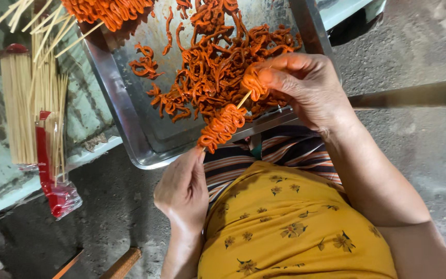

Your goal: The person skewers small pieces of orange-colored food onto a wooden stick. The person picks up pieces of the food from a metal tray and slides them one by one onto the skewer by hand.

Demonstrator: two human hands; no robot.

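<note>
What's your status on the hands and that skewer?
Left hand grips skewer base. Right hand pinches an orange strip at its tip. Metal tray of strips behind; nothing blocking.

You have two hands at work here: your left hand (182, 188) at lower centre and your right hand (305, 85) at upper right of centre. Between them is one wooden skewer (243, 99) partly threaded with orange strips, above one metal tray (125, 111) holding a tangle of orange marinated strips (207, 67) (too many and too knotted to count). At the left of the frame you have one open packet of bamboo skewers (37, 119), dozens of sticks, and one finished loaded skewer bundle (107, 10) at the top edge.
</note>
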